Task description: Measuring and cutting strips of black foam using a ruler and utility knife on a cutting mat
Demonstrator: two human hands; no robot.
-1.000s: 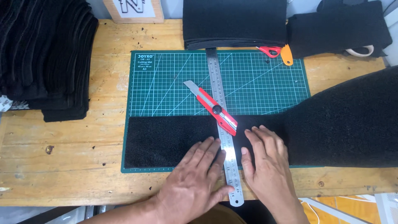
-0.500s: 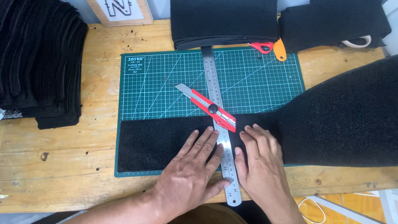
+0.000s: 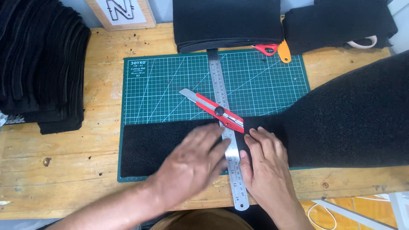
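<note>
A strip of black foam fabric (image 3: 149, 147) lies across the lower part of a green cutting mat (image 3: 162, 89). A steel ruler (image 3: 224, 127) runs top to bottom over the strip. My left hand (image 3: 191, 164) rests flat on the fabric, fingertips at the ruler's left edge. My right hand (image 3: 264, 164) lies flat on the fabric just right of the ruler. A red utility knife (image 3: 217, 111) with its blade out lies slanted across the ruler, just above my fingers. Neither hand holds anything.
The black fabric widens into a big piece (image 3: 353, 115) at the right. Stacks of black cut pieces (image 3: 38, 64) sit at the left. Folded black fabric (image 3: 228, 21) and red-and-orange scissors (image 3: 275, 49) lie at the back of the wooden table (image 3: 64, 166).
My left hand has slid a little to the left and down along the fabric, blurred with motion. The right hand, ruler and knife stay put.
</note>
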